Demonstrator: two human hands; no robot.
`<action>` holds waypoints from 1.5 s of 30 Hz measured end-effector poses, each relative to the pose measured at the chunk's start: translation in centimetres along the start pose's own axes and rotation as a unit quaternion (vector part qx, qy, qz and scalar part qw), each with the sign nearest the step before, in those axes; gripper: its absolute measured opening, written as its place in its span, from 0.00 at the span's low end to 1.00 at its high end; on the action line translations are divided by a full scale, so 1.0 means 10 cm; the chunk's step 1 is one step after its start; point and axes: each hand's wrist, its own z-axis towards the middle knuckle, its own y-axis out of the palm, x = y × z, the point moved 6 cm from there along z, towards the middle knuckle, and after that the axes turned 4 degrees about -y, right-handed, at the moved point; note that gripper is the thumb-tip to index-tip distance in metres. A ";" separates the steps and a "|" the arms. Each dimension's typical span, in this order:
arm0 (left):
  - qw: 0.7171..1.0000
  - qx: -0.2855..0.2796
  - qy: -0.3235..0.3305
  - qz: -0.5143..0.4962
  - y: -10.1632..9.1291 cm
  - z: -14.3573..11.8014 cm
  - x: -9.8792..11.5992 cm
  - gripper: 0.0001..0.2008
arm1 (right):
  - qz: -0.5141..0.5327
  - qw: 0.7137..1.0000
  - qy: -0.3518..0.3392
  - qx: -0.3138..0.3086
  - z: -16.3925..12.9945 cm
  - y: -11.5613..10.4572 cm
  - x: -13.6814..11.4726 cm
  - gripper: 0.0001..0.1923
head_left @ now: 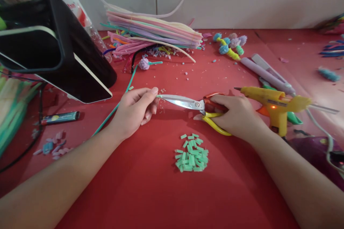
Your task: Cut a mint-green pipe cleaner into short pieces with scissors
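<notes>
My left hand point(134, 109) is closed in a pinch at the centre left. A bit of pale green pipe cleaner point(159, 96) shows at its fingertips, mostly hidden. The tips of a pair of scissors point(185, 102) meet that bit, with the blades looking nearly closed. My right hand point(236, 114) grips the scissors by their red and yellow handles. Below the blades, a pile of short green pipe cleaner pieces point(191, 155) lies on the red table point(150, 193). A long green pipe cleaner point(109, 116) passes behind my left hand and wrist.
On the right are a yellow glue gun point(271, 102) with a lit lamp and a lilac flat iron point(268, 73). A pipe cleaner bundle point(156, 30) lies at the back. A black phone holder point(77, 78), a lighter point(61, 117) and pink and blue pieces point(48, 146) occupy the left.
</notes>
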 end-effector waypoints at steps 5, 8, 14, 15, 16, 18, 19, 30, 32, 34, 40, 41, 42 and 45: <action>1.000 -0.005 -0.008 -0.027 0.00 0.01 0.01 0.15 | -0.002 1.000 -0.008 0.006 0.00 -0.01 0.00 0.30; 0.999 -0.016 -0.010 -0.039 0.01 0.00 0.02 0.14 | 0.007 1.000 -0.003 0.009 0.00 -0.02 0.00 0.30; 0.999 -0.028 -0.001 -0.040 0.02 -0.02 0.03 0.11 | 0.011 1.000 0.008 0.000 0.00 -0.01 0.02 0.33; 0.999 -0.027 -0.002 -0.038 0.02 -0.02 0.03 0.10 | 0.007 1.000 0.006 0.001 0.00 -0.01 0.02 0.33; 0.999 -0.027 -0.002 -0.036 0.02 -0.02 0.03 0.10 | 0.003 1.000 0.004 0.004 0.00 -0.01 0.02 0.33; 0.999 -0.026 0.000 -0.036 0.01 -0.01 0.02 0.10 | -0.001 1.000 0.001 0.007 -0.01 -0.01 0.02 0.33; 0.999 -0.025 0.000 -0.037 0.01 -0.01 0.02 0.10 | -0.001 1.000 0.002 0.006 -0.01 -0.01 0.02 0.33; 0.999 -0.022 0.005 -0.037 0.01 -0.01 0.04 0.09 | -0.006 1.000 0.013 0.000 -0.01 -0.01 0.03 0.32; 0.999 -0.022 0.007 -0.034 0.00 -0.01 0.03 0.09 | -0.004 1.000 0.009 0.003 0.00 -0.01 0.02 0.32; 0.999 -0.025 0.010 -0.035 0.00 0.00 0.03 0.10 | -0.004 1.000 0.003 0.005 0.00 -0.01 0.02 0.33; 0.999 -0.032 0.013 -0.042 0.02 0.01 0.03 0.10 | -0.002 1.000 0.000 0.009 0.02 -0.01 0.02 0.34; 0.998 -0.033 0.013 -0.043 0.02 0.01 0.03 0.10 | -0.002 1.000 0.003 0.010 0.02 -0.01 0.03 0.34; 0.998 -0.034 0.013 -0.045 0.02 0.01 0.03 0.09 | -0.002 1.000 0.006 0.010 0.02 -0.01 0.04 0.34; 0.998 -0.035 0.012 -0.049 0.01 0.01 0.02 0.09 | 0.000 1.000 0.023 0.014 0.00 0.00 0.09 0.34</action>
